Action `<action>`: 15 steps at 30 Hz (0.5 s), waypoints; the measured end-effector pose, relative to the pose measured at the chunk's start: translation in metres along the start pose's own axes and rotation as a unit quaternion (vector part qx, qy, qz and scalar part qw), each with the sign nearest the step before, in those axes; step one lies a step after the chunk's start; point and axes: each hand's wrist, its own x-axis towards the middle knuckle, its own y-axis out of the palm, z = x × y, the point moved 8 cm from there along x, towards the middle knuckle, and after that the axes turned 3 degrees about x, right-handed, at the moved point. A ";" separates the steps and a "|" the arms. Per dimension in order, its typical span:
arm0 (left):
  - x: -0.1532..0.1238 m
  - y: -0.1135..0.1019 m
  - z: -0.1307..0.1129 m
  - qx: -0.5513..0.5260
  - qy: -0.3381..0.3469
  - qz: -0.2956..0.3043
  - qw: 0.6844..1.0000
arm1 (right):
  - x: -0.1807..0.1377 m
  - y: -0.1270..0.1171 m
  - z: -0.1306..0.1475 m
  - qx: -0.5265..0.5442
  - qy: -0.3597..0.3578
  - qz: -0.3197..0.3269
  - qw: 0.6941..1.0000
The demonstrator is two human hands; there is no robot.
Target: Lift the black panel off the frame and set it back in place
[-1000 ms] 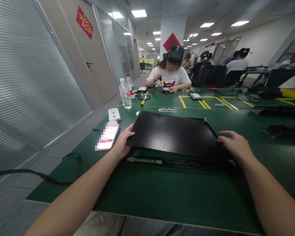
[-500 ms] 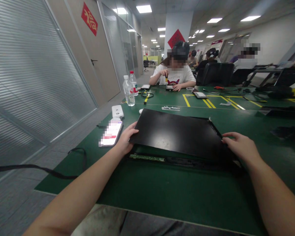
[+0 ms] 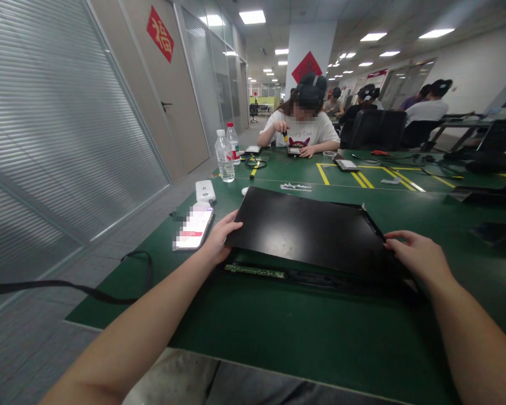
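A flat black screen panel (image 3: 307,230) lies tilted over a shallow black frame (image 3: 341,281), its near edge raised. Along the frame's near side, a narrow green circuit board (image 3: 255,271) shows in the gap. My left hand (image 3: 222,239) is closed on the panel's left edge, thumb on top and fingers underneath. At the right side, my right hand (image 3: 419,256) pinches the frame's edge beside the panel; whether it also grips the panel is hidden. The frame's interior is mostly covered by the panel.
Left of the panel are a lit phone (image 3: 194,228), a white power bank (image 3: 205,192) and two bottles (image 3: 225,157). Across the green table (image 3: 278,332), a co-worker (image 3: 306,124) holds a yellow-and-black tool over a small device. Dark parts (image 3: 497,232) lie at right.
The whole view has shifted slightly, so everything sits a little farther right. My hands keep their holds, and the panel's tilt looks nearly the same.
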 end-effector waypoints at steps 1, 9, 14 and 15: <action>0.000 0.000 -0.001 0.001 0.000 0.001 1.000 | 0.000 -0.001 0.001 -0.001 -0.002 -0.002 1.000; -0.001 -0.001 0.000 -0.002 0.000 0.000 1.000 | 0.001 0.000 0.000 -0.010 -0.012 -0.009 1.000; 0.000 0.000 0.001 0.006 0.000 -0.004 1.000 | 0.003 0.002 -0.002 -0.018 -0.004 0.000 1.000; 0.000 0.000 0.001 0.007 -0.002 -0.005 1.000 | 0.004 0.003 -0.003 -0.017 -0.006 0.002 1.000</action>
